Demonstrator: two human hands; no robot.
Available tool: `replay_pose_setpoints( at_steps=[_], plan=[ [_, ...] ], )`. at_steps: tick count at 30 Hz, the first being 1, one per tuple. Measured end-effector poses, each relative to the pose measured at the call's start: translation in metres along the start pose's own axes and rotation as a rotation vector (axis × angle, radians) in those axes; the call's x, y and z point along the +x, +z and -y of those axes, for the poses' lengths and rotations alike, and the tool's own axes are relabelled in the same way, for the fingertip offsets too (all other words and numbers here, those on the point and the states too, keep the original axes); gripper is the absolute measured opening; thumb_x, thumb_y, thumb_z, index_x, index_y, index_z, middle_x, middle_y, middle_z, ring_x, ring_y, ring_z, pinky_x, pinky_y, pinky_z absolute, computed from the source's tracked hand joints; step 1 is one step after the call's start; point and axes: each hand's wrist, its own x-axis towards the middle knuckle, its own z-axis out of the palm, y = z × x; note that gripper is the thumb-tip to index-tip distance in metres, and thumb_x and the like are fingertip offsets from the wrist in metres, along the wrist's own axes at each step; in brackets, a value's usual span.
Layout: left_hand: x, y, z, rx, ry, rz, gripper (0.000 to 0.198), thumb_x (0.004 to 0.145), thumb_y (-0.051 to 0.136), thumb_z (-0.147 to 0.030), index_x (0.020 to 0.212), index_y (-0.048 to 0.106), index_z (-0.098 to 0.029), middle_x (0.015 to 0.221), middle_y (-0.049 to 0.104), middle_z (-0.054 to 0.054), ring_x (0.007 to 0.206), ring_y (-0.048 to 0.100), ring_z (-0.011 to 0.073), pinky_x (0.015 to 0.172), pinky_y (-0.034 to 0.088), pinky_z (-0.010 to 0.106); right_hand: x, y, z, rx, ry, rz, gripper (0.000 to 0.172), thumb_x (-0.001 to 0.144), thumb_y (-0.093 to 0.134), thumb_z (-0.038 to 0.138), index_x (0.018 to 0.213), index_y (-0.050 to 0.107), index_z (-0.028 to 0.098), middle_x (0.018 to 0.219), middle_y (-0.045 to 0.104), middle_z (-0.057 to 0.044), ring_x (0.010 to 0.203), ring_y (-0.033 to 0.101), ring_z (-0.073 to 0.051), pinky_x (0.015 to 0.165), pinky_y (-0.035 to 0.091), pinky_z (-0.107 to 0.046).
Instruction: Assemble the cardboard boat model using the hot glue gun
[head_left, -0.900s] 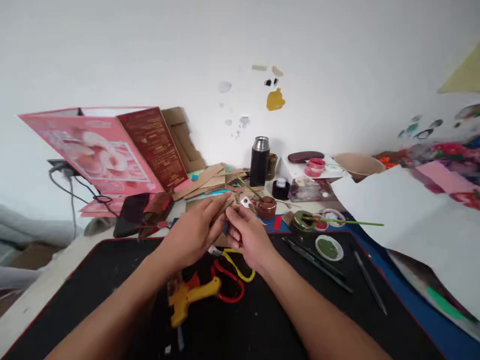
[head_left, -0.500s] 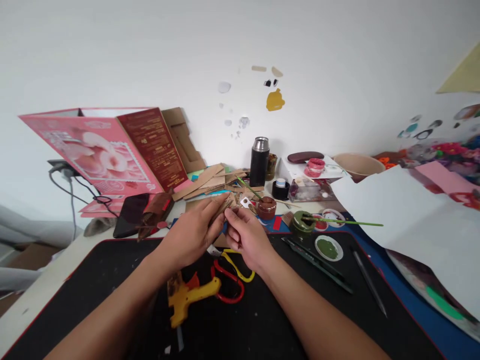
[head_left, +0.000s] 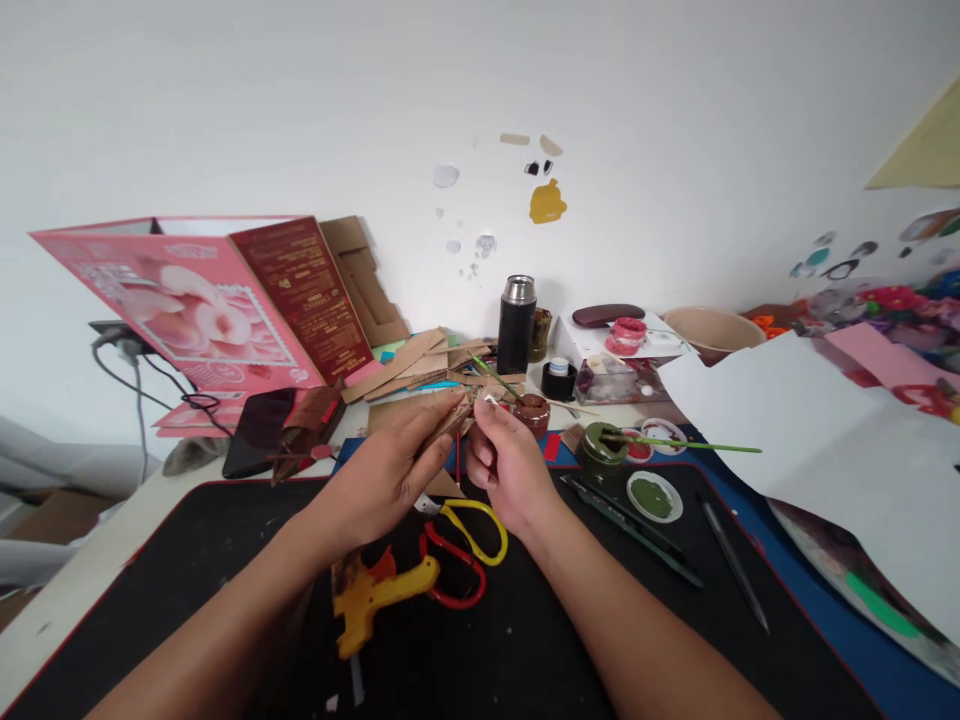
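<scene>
My left hand [head_left: 397, 455] is closed around a small brown piece of cardboard [head_left: 456, 415], which shows between thumb and fingers. Close by on its right, my right hand [head_left: 504, 462] is curled with thumb against forefinger; whatever it pinches is too small or hidden to name. A narrow gap lies between the two hands. Below them, scissors [head_left: 474, 530] with one yellow and one red handle lie on the black mat [head_left: 570, 640]. A yellow glue gun [head_left: 382, 595] rests left of the scissors.
Cardboard strips [head_left: 405, 365] lie piled behind my hands, near a black flask [head_left: 516, 325]. Jars of brown paint [head_left: 532, 412] and green paint [head_left: 602, 448] stand to the right, a brush lying across the green one. A pink box [head_left: 202, 310] stands left, beside a phone [head_left: 259, 432].
My right hand has drawn slightly to the right, widening the gap to my left hand. The left hand keeps its hold on the cardboard. The whole view has shifted a little.
</scene>
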Motion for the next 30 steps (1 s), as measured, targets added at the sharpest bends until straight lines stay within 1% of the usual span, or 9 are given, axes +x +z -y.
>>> replay_pose_setpoints(
  at_steps=[6,11,16,22,30],
  plan=[
    [-0.0011,0.0,0.001,-0.058,-0.051,0.019,0.064,0.111,0.041,-0.052,0.165,0.044,-0.018,0.167,0.051,0.011,0.151,0.053,0.0282,0.125,0.045,0.046,-0.0001,0.0001,0.0005,0.026,-0.004,0.019,0.059,0.074,0.092,0.062,0.077,0.048,0.023,0.048,0.045,0.012,0.035,0.034,-0.005,0.035,0.017,-0.019],
    [-0.0011,-0.0008,0.0008,-0.064,-0.051,0.047,0.063,0.111,0.041,-0.051,0.165,0.042,-0.019,0.169,0.048,0.009,0.154,0.049,0.0273,0.127,0.042,0.046,-0.0003,-0.0003,-0.0005,0.034,-0.002,0.023,0.057,0.074,0.093,0.06,0.077,0.049,0.023,0.048,0.045,0.013,0.035,0.034,-0.005,0.036,0.018,-0.019],
    [-0.0021,-0.0026,-0.002,-0.049,-0.038,0.077,0.062,0.112,0.039,-0.048,0.166,0.04,-0.017,0.17,0.046,0.01,0.156,0.046,0.0259,0.128,0.04,0.047,-0.0003,-0.0009,-0.0004,0.032,0.007,0.011,0.059,0.07,0.096,0.058,0.076,0.049,0.023,0.047,0.043,0.013,0.036,0.032,-0.005,0.036,0.018,-0.018],
    [-0.0019,-0.0034,-0.0026,-0.029,-0.012,0.086,0.058,0.112,0.04,-0.042,0.166,0.041,-0.019,0.169,0.047,0.011,0.155,0.048,0.0273,0.128,0.04,0.05,-0.0004,0.0,-0.0002,0.037,0.006,0.004,0.059,0.069,0.097,0.058,0.075,0.049,0.023,0.045,0.041,0.014,0.036,0.03,-0.005,0.037,0.019,-0.019],
    [-0.0022,-0.0004,-0.0043,-0.01,-0.001,0.088,0.058,0.112,0.04,-0.039,0.166,0.039,-0.017,0.161,0.058,0.016,0.15,0.054,0.0293,0.124,0.046,0.052,0.0001,-0.0022,0.0002,0.035,-0.002,0.023,0.061,0.07,0.096,0.059,0.073,0.047,0.023,0.044,0.038,0.014,0.036,0.028,-0.005,0.037,0.017,-0.02]
  ],
)
